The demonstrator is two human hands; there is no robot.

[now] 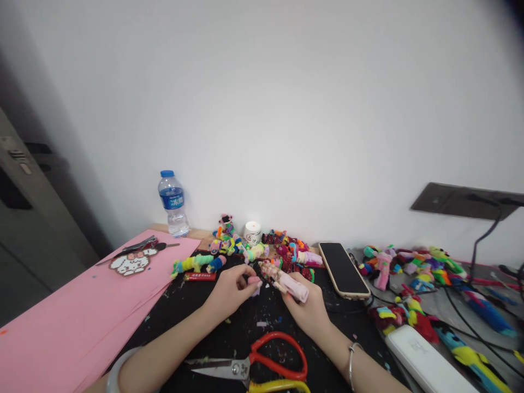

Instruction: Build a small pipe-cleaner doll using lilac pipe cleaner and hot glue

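My left hand [235, 286] is closed in a pinch over the black mat; something small and pinkish shows at its fingertips, too small to name. A lavender scrap [256, 292] is just below those fingers. In my right hand [309, 308] is a pale pink craft figure [295, 287], tilted, its patterned end pointing up and left toward the left hand. Nearer to me, between my forearms, scissors [278, 355] with one red and one yellow handle lie partly open on the mat [229, 338].
Fuzzy craft figures crowd the back [192, 264] and the right side [382, 270]. Also here: a white cup [252, 233], a red lighter [200, 277], a phone [344, 270], a white power bank [426, 360], cables, a water bottle [174, 204] and pink sheets [82, 316].
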